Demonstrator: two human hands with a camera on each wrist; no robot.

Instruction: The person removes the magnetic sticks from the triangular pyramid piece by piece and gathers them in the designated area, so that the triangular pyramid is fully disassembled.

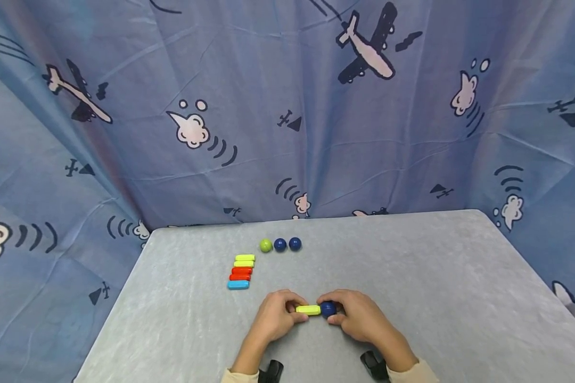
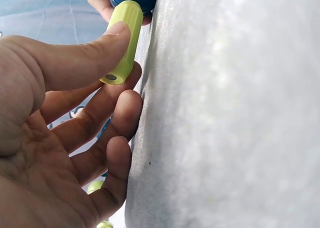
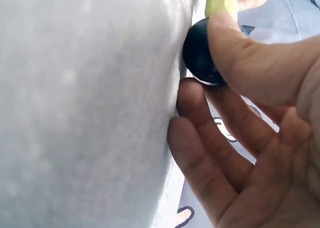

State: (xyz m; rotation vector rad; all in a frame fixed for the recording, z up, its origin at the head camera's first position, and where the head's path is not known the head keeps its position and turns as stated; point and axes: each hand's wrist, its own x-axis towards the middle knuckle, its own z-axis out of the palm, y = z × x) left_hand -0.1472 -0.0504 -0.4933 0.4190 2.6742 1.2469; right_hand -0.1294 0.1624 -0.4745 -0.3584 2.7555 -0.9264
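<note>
My left hand (image 1: 276,315) pinches a yellow-green ribbed stick (image 1: 309,310) between thumb and fingers. Its near end, in the left wrist view, shows a small round grey inset on the stick (image 2: 122,43). My right hand (image 1: 356,314) holds a dark blue ball (image 1: 328,309) between thumb and fingers. Stick and ball meet end to end, low over the table in front of me. From the right wrist, the ball (image 3: 200,53) sits against the stick (image 3: 221,0), partly covered by my thumb.
On the grey table (image 1: 436,276), a green ball (image 1: 265,245) and two dark blue balls (image 1: 287,244) form a row farther back. Left of them lies a column of sticks: yellow ones (image 1: 244,260), red ones (image 1: 241,274) and a blue one (image 1: 238,285). A patterned blue curtain (image 1: 268,106) hangs behind.
</note>
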